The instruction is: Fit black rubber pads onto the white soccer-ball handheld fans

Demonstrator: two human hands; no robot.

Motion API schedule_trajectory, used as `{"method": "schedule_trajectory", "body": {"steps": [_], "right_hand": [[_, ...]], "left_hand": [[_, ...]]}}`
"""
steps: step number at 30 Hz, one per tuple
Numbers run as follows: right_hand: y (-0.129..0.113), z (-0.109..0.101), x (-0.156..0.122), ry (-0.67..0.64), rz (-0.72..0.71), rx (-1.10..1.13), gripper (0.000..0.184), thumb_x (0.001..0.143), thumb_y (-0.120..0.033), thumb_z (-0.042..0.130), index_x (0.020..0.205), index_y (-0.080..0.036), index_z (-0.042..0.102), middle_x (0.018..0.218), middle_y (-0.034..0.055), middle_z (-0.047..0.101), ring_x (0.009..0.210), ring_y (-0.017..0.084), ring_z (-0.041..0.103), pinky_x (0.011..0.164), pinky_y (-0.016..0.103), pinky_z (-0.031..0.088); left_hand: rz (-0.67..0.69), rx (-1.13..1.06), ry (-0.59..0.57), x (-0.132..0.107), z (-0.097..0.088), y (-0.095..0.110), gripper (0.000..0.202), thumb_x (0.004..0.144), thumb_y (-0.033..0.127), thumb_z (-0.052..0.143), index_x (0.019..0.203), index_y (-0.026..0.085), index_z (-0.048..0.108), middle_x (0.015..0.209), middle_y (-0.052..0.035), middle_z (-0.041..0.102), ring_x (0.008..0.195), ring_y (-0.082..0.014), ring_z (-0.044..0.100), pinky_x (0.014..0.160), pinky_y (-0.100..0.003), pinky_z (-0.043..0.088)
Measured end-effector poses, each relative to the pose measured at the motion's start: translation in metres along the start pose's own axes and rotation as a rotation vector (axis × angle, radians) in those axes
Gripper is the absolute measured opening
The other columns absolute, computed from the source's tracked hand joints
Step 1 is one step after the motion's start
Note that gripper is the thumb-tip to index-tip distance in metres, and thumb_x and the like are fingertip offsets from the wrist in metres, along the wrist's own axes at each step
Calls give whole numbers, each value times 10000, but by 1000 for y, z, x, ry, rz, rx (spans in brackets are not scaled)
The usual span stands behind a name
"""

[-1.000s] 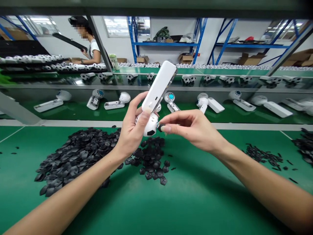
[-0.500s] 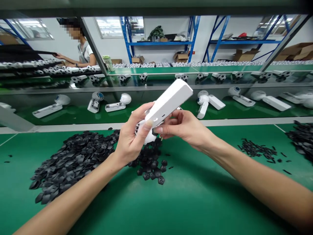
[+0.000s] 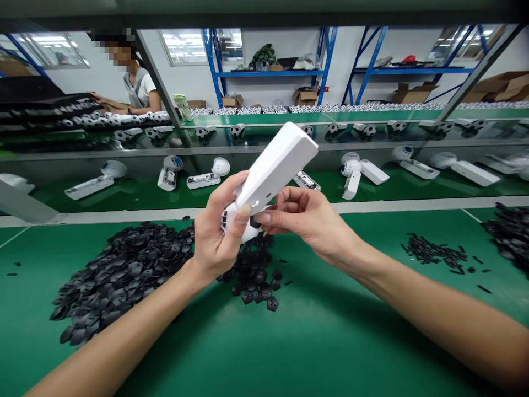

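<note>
My left hand [image 3: 217, 231] is wrapped round the round head of a white handheld fan [image 3: 276, 165], whose long handle points up and to the right. My right hand [image 3: 308, 218] pinches a small black piece [image 3: 255, 221] against the fan's head, fingers pressed together. Just below both hands lies a small heap of black pieces [image 3: 254, 275] on the green table [image 3: 289, 342].
A large pile of black pieces [image 3: 119, 270] lies to the left, smaller scatterings [image 3: 433, 253] to the right. Beyond the table edge a green conveyor [image 3: 132, 196] carries several white fans. A person [image 3: 136, 88] works at the far left behind trays. Blue shelving stands at the back.
The fan's handle tilted from upright toward the right. My right hand brought the black piece in against the fan's head. The person in the back lowered a black tray.
</note>
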State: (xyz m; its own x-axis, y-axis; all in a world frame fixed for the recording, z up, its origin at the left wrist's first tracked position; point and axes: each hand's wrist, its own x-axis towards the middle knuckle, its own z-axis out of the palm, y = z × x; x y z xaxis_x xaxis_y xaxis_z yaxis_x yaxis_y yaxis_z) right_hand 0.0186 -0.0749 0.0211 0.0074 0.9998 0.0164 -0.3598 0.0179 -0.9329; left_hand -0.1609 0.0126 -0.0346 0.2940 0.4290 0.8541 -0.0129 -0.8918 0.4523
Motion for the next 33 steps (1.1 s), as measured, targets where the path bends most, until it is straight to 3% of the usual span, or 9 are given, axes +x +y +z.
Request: {"method": "schedule_trajectory", "body": {"steps": [4, 12, 16, 19, 24, 29, 33], "right_hand": [[-1, -3, 2, -13, 15, -6, 570, 445, -286, 1109, 686, -203, 599, 731, -26, 769, 699, 153, 765, 751, 296, 683], [3, 1, 0, 6, 12, 34, 608, 454, -281, 1111, 663, -209, 544, 737, -30, 731, 792, 174, 773, 791, 313, 685], [8, 1, -1, -5, -10, -19, 588, 519, -352, 1097, 641, -202, 542, 726, -32, 700, 767, 152, 738, 808, 324, 677], [11, 1, -1, -15, -22, -57, 538, 537, -394, 1088, 658, -209, 597, 714, -28, 684, 760, 170, 725, 800, 359, 683], [6, 2, -1, -62, -17, -64, 506, 492, -343, 1100, 858, -232, 769, 840, 7, 776, 840, 228, 757, 750, 370, 695], [3, 3, -5, -81, -30, -127, 475, 544, -375, 1082, 864, -240, 758, 829, 13, 786, 782, 232, 761, 663, 344, 684], [3, -2, -4, -118, 9, -107, 407, 632, -287, 1036, 927, -226, 762, 860, 20, 795, 784, 231, 775, 661, 344, 694]], "left_hand": [[-24, -3, -1, 0, 1, 0, 458, 1092, 466, 571, 1548, 422, 589, 1439, -25, 704, 1101, -288, 721, 985, -474, 615], [41, 52, 27, -3, 0, -5, 469, 1087, 424, 587, 1556, 441, 589, 1467, -5, 700, 1078, -263, 731, 912, -438, 606], [52, 66, 12, -3, 0, -3, 487, 1085, 422, 592, 1571, 451, 567, 1484, -7, 697, 1118, -272, 739, 912, -434, 643], [95, 104, -6, 1, -1, 3, 500, 1075, 429, 607, 1572, 460, 567, 1463, -10, 718, 1124, -290, 753, 881, -436, 675], [217, 140, -54, 15, -3, 19, 476, 1069, 406, 625, 1542, 452, 608, 1343, -11, 779, 973, -267, 787, 807, -415, 681], [214, 102, -112, 21, -7, 26, 444, 1079, 399, 587, 1521, 410, 620, 1367, -10, 773, 1001, -279, 786, 826, -412, 685], [192, 119, -163, 23, -9, 31, 402, 1067, 391, 600, 1462, 409, 670, 1297, -20, 800, 937, -275, 792, 796, -393, 669]]}}
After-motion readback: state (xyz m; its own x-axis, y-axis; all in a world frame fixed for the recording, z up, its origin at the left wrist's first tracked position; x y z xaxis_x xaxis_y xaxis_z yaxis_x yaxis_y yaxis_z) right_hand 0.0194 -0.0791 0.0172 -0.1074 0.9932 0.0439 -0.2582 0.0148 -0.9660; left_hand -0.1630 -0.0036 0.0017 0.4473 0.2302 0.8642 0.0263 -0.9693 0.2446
